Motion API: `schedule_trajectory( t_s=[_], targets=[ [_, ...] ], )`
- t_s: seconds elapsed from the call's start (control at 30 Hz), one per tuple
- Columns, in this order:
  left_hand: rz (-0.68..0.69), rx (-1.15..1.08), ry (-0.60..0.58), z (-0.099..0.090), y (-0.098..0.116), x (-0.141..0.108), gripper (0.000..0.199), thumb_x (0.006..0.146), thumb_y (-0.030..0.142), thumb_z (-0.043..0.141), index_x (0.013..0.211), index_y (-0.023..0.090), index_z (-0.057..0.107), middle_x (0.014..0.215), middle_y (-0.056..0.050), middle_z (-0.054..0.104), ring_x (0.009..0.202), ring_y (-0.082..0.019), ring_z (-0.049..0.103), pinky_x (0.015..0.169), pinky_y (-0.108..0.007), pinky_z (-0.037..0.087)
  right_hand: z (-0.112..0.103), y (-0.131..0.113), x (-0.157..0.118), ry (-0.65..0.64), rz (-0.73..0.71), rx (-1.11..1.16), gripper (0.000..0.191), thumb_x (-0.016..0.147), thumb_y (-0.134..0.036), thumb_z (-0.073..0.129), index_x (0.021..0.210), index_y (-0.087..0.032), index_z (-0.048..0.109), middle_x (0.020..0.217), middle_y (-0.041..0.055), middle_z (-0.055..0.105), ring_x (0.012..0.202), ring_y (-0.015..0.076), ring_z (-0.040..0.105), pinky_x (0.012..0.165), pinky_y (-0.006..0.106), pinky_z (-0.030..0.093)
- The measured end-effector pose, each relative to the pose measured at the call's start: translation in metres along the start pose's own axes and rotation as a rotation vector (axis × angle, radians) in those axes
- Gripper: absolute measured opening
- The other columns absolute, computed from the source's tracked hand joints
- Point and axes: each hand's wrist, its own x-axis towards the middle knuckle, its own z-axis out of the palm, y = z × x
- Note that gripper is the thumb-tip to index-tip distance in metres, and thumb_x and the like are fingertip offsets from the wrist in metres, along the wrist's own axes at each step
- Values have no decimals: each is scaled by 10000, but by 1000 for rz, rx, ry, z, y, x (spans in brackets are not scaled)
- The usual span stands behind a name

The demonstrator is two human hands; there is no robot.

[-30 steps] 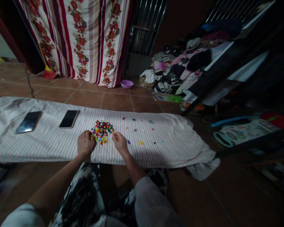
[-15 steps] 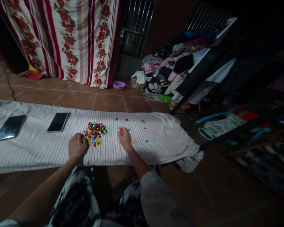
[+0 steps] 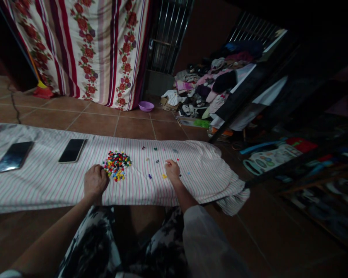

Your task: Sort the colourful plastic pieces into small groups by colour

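A heap of small multicoloured pieces (image 3: 117, 164) lies on the striped cloth (image 3: 127, 193). Against its left edge rests my left hand (image 3: 95, 180), fingers curled down and together; anything under them is hidden. Further right, my right hand (image 3: 173, 170) is closed in a pinch over the cloth, with a tiny white piece at its fingertips. Small separate groups lie around it: a purple one (image 3: 150, 176), a yellow one (image 3: 164, 176), a dark green one (image 3: 155, 149), a red piece (image 3: 178, 159) and a light blue one (image 3: 188, 173).
Two dark phones or tablets, one at the far left (image 3: 14, 156) and one nearer (image 3: 72, 150), lie on the cloth. Beyond are a purple basin (image 3: 146, 106), a floral curtain (image 3: 104, 54) and a clothes pile (image 3: 208, 85). A dark bar crosses at right.
My right hand has moved right, from beside the heap to among the small groups, uncovering the purple and beige pieces. My left hand has stayed by the heap.
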Motion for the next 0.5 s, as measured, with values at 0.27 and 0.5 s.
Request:
schedule_trajectory(
  t_s=[0.27,0.5],
  targets=[
    [8,-55,-5,-1,1,-1,95,762,236,424,790,219,514,918,-129,623,951,-287,582,842,-420,454,1,-3,1,-21,71,-77,217,777,-156,527,909,-196,694,858,60,690,846,196,636,771,281,456],
    [10,-38,-25,-4,2,0,99,777,236,411,789,220,508,939,-131,627,970,-278,575,860,-411,449,1,-5,2,-16,133,-62,182,793,-178,561,940,-193,668,866,73,719,833,210,655,742,294,449]
  ],
)
